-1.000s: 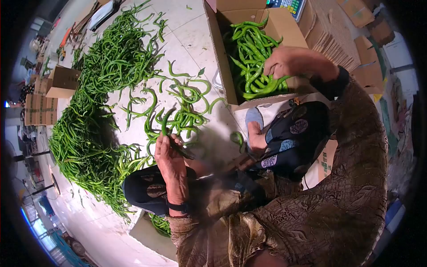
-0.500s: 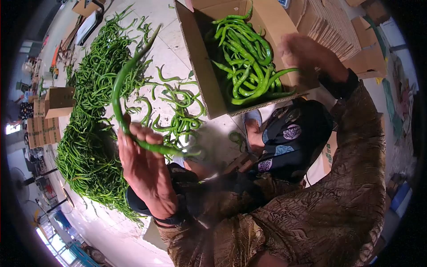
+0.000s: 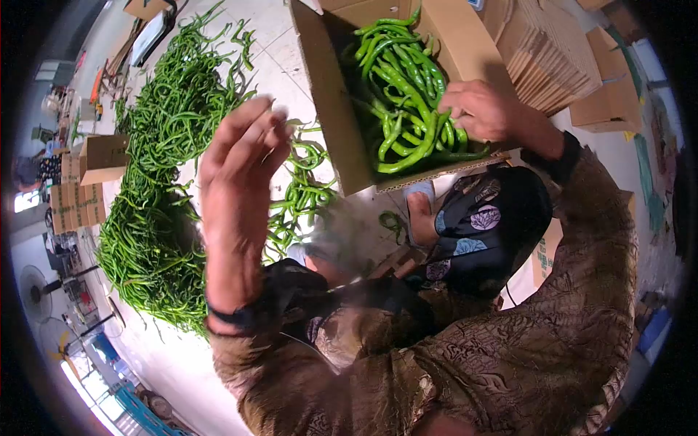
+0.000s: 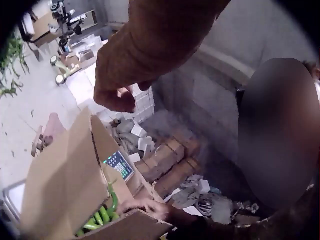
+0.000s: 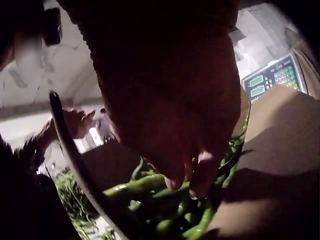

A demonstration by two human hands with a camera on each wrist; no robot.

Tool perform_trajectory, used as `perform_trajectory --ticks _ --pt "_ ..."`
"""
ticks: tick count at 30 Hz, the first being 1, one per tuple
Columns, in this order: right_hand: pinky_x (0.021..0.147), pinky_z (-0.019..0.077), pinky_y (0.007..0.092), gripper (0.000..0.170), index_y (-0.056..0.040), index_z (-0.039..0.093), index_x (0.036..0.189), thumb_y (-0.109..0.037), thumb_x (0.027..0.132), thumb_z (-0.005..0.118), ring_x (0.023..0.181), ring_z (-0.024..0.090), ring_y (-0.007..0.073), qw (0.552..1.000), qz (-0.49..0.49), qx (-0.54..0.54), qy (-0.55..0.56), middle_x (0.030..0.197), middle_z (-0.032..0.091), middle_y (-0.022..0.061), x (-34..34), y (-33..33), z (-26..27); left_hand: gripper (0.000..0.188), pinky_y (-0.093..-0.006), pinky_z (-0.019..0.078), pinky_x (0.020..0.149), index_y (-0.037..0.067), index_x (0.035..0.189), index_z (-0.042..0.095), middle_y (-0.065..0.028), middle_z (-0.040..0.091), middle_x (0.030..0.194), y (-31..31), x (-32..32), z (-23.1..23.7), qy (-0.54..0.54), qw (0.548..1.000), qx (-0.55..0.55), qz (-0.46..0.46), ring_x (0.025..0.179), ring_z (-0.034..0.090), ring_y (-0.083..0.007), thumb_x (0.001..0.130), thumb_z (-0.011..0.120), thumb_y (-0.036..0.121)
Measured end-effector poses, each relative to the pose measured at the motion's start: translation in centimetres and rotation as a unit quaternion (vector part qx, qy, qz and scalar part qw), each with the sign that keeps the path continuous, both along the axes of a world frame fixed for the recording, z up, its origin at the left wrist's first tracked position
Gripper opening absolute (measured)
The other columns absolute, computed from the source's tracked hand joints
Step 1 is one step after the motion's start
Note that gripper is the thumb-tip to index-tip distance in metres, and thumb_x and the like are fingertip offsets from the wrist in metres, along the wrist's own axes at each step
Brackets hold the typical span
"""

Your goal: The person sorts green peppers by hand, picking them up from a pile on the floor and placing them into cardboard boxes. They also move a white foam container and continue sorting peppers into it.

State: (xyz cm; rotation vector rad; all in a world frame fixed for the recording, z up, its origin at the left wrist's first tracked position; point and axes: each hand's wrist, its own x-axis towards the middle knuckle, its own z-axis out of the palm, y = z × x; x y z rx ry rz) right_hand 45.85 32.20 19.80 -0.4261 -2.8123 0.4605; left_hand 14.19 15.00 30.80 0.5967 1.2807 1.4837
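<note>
In the head view, the left hand (image 3: 243,156) is raised over the floor, left of the cardboard box (image 3: 323,109), its fingers loosely bent and no pepper visible in it. The left wrist view also shows this hand (image 4: 135,65) above the box without a visible pepper. Inside the box lie long green peppers (image 3: 400,80), many side by side. The right hand (image 3: 483,112) is at their right edge by the box wall. Seen from the right wrist, that hand (image 5: 170,115) points down, fingertips touching the peppers (image 5: 135,187); its palm side is hidden.
A large heap of green peppers (image 3: 156,232) covers the floor at the left, with a looser group (image 3: 302,196) beside the box. Flattened cardboard (image 3: 545,54) is stacked at the upper right. Small boxes (image 3: 76,196) stand far left, and a scale (image 5: 275,77) is beyond the box.
The long curved pepper is gone from the left hand, which has risen toward the box side. The right hand has moved from the box wall down and left onto the peppers.
</note>
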Motion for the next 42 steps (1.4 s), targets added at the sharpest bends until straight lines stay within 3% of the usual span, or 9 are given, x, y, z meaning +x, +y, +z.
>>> perform_trajectory --ticks 2,5,10,14,17,24,29,36,42 --pt "0.072 0.0479 0.0368 0.021 -0.0012 0.06 0.098 -0.004 0.077 0.061 0.083 0.062 0.028 0.956 -0.049 -0.256 -0.135 0.088 0.059 0.0135 -0.3 -0.7 2.7 0.039 -0.0292 0.049 0.079 -0.005 0.127 0.049 -0.0126 0.062 0.103 -3.3 -2.8 1.8 0.038 0.999 -0.028 -0.014 0.089 0.06 -0.0203 0.092 0.055 0.012" --pt "0.073 0.0492 0.0373 0.021 -0.0017 0.06 0.101 -0.006 0.081 0.061 0.08 0.064 0.0292 0.953 -0.08 -0.27 -0.114 0.088 0.062 0.0149 0.2 0.2 1.5 0.039 -0.028 0.0504 0.075 -0.003 0.126 0.05 -0.0087 0.063 0.1 -8.4 -8.4 3.7 0.087 0.996 -0.023 -0.018 0.086 0.061 -0.0169 0.092 0.059 0.014" --pt "0.077 0.05 0.0354 0.031 -0.0011 0.058 0.109 -0.014 0.082 0.064 0.087 0.064 0.0258 0.999 -0.037 0.001 -0.028 0.097 0.062 0.0168 -0.1 0.1 2.5 0.035 -0.0221 0.0498 0.075 -0.001 0.126 0.05 -0.0069 0.062 0.101 -16.4 -15.6 3.4 0.155 0.978 -0.09 0.105 0.089 0.06 -0.0124 0.093 0.056 0.011" --pt "0.081 0.0476 0.0395 0.027 -0.0009 0.062 0.102 -0.015 0.08 0.063 0.086 0.061 0.0277 0.967 -0.159 -0.171 -0.099 0.089 0.06 0.0145 -5.3 -6.6 11.5 0.033 -0.022 0.0487 0.078 -0.001 0.123 0.052 -0.0087 0.061 0.108 -22.5 -18.2 -5.2 0.199 0.952 -0.22 0.069 0.093 0.06 -0.0138 0.092 0.055 0.009" --pt "0.077 0.048 0.0339 0.021 -0.0005 0.062 0.1 -0.004 0.078 0.059 0.085 0.061 0.0234 0.959 -0.041 -0.255 -0.115 0.093 0.06 0.0133 -8.0 -13.3 13.8 0.029 -0.0277 0.0507 0.077 -0.002 0.118 0.055 -0.0106 0.066 0.098 -25.6 -16.7 -14.3 0.208 0.947 -0.244 -0.013 0.088 0.063 -0.016 0.092 0.054 0.012" --pt "0.077 0.047 0.0318 0.019 -0.0012 0.063 0.103 -0.012 0.087 0.062 0.086 0.064 0.0206 0.778 0.069 -0.603 -0.163 0.093 0.067 0.0107 -15.1 -22.0 1.7 0.028 -0.0312 0.0525 0.075 0.0 0.114 0.058 -0.0121 0.068 0.096 -27.4 -11.8 -32.7 -0.027 0.964 -0.262 0.043 0.088 0.066 -0.0214 0.089 0.059 0.012" --pt "0.084 0.0474 0.0402 0.021 -0.0028 0.063 0.102 -0.018 0.087 0.058 0.095 0.062 0.0305 0.884 -0.158 -0.431 -0.085 0.099 0.066 0.0167 -20.6 -20.0 -14.2 0.029 -0.0382 0.0525 0.074 0.003 0.115 0.061 -0.0172 0.065 0.095 -21.6 -13.4 -34.2 0.5 0.841 -0.204 -0.033 0.085 0.066 -0.0354 0.087 0.059 0.009" --pt "0.09 0.0444 0.0418 0.034 0.0007 0.058 0.108 0.005 0.075 0.055 0.104 0.054 0.0395 0.952 -0.22 -0.171 -0.124 0.115 0.057 0.0182 -25.4 -13.9 -24.3 0.039 -0.0454 0.0385 0.091 0.006 0.116 0.058 -0.0106 0.057 0.116 -15.9 -16.7 -37.8 0.706 0.686 -0.155 -0.077 0.109 0.049 -0.0322 0.078 0.058 0.006" --pt "0.091 0.037 0.042 0.035 -0.0062 0.06 0.105 -0.001 0.07 0.061 0.113 0.047 0.0267 0.962 -0.222 0.06 -0.147 0.11 0.056 0.0111 -27.2 -11.4 -30.8 0.03 -0.0456 0.0359 0.09 0.008 0.106 0.055 -0.0098 0.054 0.107 -15.0 -18.3 -40.7 0.727 0.658 -0.141 -0.136 0.105 0.049 -0.0289 0.077 0.058 0.01"
